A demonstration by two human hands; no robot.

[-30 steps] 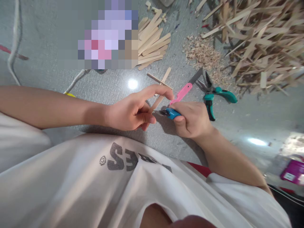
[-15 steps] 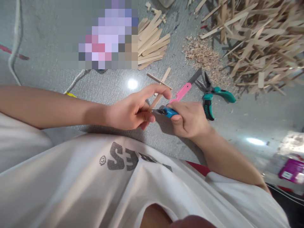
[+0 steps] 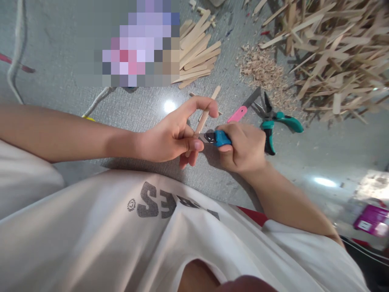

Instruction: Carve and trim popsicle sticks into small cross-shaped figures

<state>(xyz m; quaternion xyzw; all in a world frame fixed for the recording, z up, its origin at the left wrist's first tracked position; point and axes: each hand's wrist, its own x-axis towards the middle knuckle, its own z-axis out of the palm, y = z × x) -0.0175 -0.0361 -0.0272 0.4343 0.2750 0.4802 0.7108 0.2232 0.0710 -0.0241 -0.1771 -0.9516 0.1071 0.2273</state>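
Pinching a slim wooden stick between thumb and fingers, my left hand is half curled, its index finger arched clear of the grip, as I watch through the head camera from a distance. The stick slants outward from the left thumb, above the desk. I judge it light, stiff and not slippery, yet thin enough to snap or split along its grain; its flat faces, close to where the steel meets it, look the best place to take hold. My right hand is wrapped around a blue cutter knife, thumb against the handle, and the blade reaches to the stick just beside the left thumb; whether its edge bites the wood, I cannot tell. Just beyond the right hand lie a pink-handled tool and green-handled pliers; farther out from that hand, past both tools, wood shavings lie in a loose heap.
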